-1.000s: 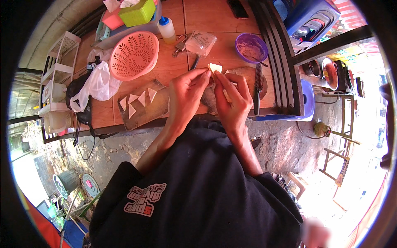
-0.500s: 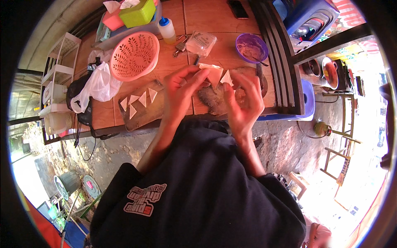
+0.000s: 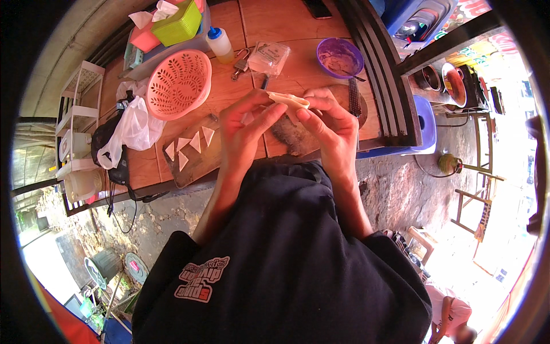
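Tiled tabletop [image 3: 281,26] — thin folded sheet [image 3: 290,101] between fingers [image 3: 270,118]

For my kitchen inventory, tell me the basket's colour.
The basket is peachy pink, showing best in the head view.

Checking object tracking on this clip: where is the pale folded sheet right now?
In the head view, the pale folded sheet is at upper centre, held between the left hand and the right hand, below the clear packet.
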Action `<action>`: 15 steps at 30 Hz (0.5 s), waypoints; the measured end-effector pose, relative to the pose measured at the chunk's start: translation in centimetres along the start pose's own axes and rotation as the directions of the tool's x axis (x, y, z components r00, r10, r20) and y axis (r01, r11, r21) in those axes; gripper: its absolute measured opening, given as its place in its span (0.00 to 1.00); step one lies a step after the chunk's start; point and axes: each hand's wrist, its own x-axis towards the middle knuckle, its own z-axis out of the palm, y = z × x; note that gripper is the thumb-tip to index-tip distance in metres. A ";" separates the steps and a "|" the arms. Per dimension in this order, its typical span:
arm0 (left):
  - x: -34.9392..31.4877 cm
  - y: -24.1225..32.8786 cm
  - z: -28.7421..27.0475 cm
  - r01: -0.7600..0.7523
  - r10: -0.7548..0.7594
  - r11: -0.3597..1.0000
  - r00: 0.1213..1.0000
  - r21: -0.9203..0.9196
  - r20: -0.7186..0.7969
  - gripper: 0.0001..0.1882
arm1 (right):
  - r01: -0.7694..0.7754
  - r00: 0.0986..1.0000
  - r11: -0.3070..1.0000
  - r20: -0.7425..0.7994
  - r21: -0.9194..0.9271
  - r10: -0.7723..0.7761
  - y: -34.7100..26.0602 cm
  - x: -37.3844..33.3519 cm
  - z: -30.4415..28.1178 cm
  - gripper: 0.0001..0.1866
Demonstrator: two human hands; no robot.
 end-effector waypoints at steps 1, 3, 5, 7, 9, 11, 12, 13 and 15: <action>0.0 0.0 0.0 0.003 -0.003 1.000 1.000 -0.012 0.001 0.07 | 0.003 1.000 1.000 0.000 -0.008 -0.003 0.0 0.0 0.0 0.10; 0.1 -0.2 -0.1 -0.002 0.002 1.000 1.000 -0.029 0.005 0.07 | 0.009 1.000 0.999 -0.014 -0.046 -0.010 0.0 -0.1 0.0 0.10; 0.1 -0.4 -0.1 -0.007 0.006 0.999 1.000 -0.039 -0.013 0.07 | 0.011 1.000 0.997 -0.026 -0.079 -0.013 -0.1 -0.2 0.1 0.09; 0.0 -0.5 -0.1 -0.011 0.009 0.999 1.000 -0.048 -0.029 0.07 | 0.007 0.999 0.995 -0.037 -0.103 -0.011 -0.2 -0.4 0.1 0.09; 0.0 -0.6 -0.2 -0.013 0.011 0.998 0.999 -0.062 -0.041 0.07 | 0.010 0.999 0.993 -0.043 -0.121 -0.015 -0.3 -0.4 0.1 0.09; -0.1 -0.6 -0.2 -0.009 0.007 0.998 0.999 -0.062 -0.042 0.07 | 0.014 0.999 0.989 -0.047 -0.144 -0.021 -0.3 -0.3 0.1 0.09; -0.1 -0.6 -0.2 -0.019 0.016 0.997 0.999 -0.068 -0.037 0.07 | 0.019 0.999 0.987 -0.046 -0.161 -0.027 -0.4 -0.3 0.1 0.08; 0.0 -0.5 -0.2 -0.006 0.004 0.998 1.000 -0.059 -0.029 0.07 | 0.022 0.998 0.984 -0.049 -0.178 -0.031 -0.4 -0.3 0.1 0.08; 0.0 -0.5 -0.3 0.001 -0.001 0.998 1.000 -0.055 -0.005 0.07 | 0.015 0.998 0.985 -0.051 -0.172 -0.024 -0.5 -0.3 0.0 0.08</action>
